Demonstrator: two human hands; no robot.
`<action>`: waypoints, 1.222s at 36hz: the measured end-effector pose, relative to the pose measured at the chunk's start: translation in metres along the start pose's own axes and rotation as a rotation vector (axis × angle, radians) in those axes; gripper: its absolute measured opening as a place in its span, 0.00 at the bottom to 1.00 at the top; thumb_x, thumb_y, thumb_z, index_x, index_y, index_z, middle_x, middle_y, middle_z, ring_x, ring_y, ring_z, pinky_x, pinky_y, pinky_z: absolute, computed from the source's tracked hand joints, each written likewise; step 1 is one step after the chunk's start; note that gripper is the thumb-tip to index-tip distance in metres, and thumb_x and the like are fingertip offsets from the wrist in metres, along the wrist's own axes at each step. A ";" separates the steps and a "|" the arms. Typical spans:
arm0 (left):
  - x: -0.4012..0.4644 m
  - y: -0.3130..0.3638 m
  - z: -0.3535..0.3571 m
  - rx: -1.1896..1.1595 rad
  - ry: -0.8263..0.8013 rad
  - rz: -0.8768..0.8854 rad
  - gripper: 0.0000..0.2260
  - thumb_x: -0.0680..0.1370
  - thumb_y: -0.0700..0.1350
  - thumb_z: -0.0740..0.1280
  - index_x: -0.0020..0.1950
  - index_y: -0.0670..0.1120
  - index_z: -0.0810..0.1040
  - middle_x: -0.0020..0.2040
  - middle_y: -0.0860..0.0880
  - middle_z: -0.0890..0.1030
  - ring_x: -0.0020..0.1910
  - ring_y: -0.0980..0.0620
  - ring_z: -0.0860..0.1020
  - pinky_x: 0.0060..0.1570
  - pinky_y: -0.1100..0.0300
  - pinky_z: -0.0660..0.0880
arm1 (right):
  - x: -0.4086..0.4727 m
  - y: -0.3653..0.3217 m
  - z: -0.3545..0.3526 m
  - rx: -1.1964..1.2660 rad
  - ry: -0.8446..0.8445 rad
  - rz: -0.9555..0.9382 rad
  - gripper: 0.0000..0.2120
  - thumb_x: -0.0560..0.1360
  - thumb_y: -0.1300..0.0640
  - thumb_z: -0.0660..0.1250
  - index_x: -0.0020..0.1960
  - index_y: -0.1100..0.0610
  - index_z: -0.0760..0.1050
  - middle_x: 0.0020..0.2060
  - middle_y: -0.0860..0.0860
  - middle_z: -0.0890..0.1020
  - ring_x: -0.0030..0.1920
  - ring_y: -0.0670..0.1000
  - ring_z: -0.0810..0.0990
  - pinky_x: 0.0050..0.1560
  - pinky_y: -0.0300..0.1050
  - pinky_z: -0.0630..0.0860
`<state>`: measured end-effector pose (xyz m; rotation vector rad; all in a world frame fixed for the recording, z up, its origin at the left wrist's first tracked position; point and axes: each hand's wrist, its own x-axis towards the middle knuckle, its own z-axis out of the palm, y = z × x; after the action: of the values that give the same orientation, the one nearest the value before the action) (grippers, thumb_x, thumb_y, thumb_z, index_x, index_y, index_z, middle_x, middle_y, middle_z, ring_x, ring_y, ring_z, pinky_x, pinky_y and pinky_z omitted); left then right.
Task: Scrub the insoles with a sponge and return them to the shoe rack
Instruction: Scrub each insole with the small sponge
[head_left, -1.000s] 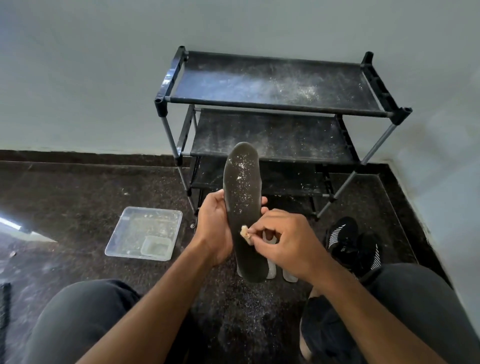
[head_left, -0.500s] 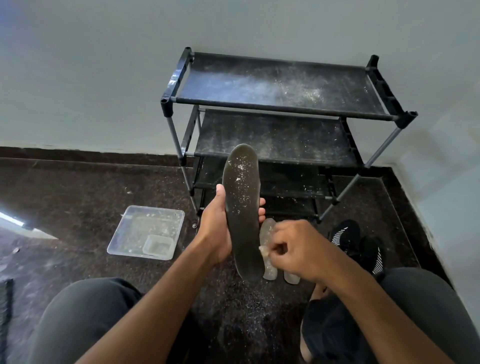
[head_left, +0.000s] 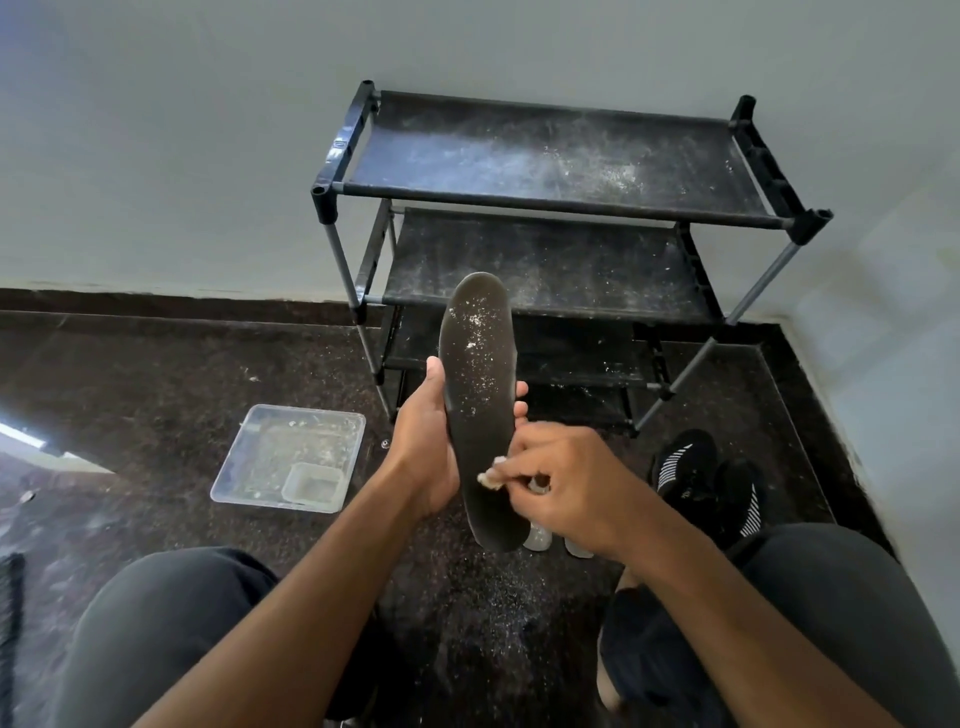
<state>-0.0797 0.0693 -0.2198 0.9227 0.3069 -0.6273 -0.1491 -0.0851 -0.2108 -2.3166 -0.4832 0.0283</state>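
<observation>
Insole (head_left: 478, 410) held upright off the floor, long axis running near-to-far, far tip in front of the shoe rack's (head_left: 561, 205) middle shelf. Left hand (head_left: 426, 447) wrapped around its middle from the left edge, fingertips showing past the right edge. Right hand (head_left: 566, 483) curled, pinching a small pale sponge (head_left: 491, 475) against the near end of the insole, right of centre.

White specks thickest on the far half, above the left hand's grip; near end looks darker, cleaner. Judged: scrub in progress, dirty stretch lies away from the sponge, up the long axis. Right hand the nearer one to work it; left only steadying.

Two pale insoles (head_left: 537, 538) on the floor just behind the held one, mostly hidden by it and the right hand. Black shoes (head_left: 706, 483) to the right on the floor. Clear tray (head_left: 291, 457) with a small tub to the left. Rack shelves dusted white, nothing returned to them yet.
</observation>
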 end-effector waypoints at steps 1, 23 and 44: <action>0.000 0.000 0.001 -0.010 -0.004 -0.002 0.35 0.85 0.65 0.49 0.67 0.37 0.79 0.61 0.35 0.82 0.50 0.42 0.82 0.62 0.45 0.78 | 0.000 0.002 0.002 -0.011 -0.067 0.032 0.07 0.75 0.60 0.72 0.50 0.55 0.87 0.42 0.42 0.80 0.44 0.41 0.79 0.46 0.37 0.77; 0.003 0.004 -0.004 0.025 0.024 0.037 0.34 0.85 0.64 0.49 0.65 0.38 0.80 0.60 0.35 0.83 0.50 0.43 0.83 0.59 0.46 0.80 | -0.003 0.001 -0.005 0.065 0.008 0.094 0.05 0.74 0.63 0.75 0.48 0.56 0.88 0.40 0.46 0.82 0.41 0.42 0.80 0.40 0.32 0.74; 0.002 -0.008 -0.003 0.099 -0.041 -0.003 0.36 0.85 0.65 0.49 0.66 0.37 0.81 0.63 0.34 0.81 0.62 0.39 0.81 0.64 0.43 0.76 | 0.002 0.009 0.008 -0.195 0.357 0.005 0.09 0.76 0.63 0.74 0.55 0.60 0.84 0.46 0.49 0.79 0.49 0.47 0.78 0.55 0.36 0.76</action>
<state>-0.0831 0.0676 -0.2277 1.0028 0.2421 -0.6686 -0.1452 -0.0849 -0.2226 -2.4405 -0.3080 -0.4399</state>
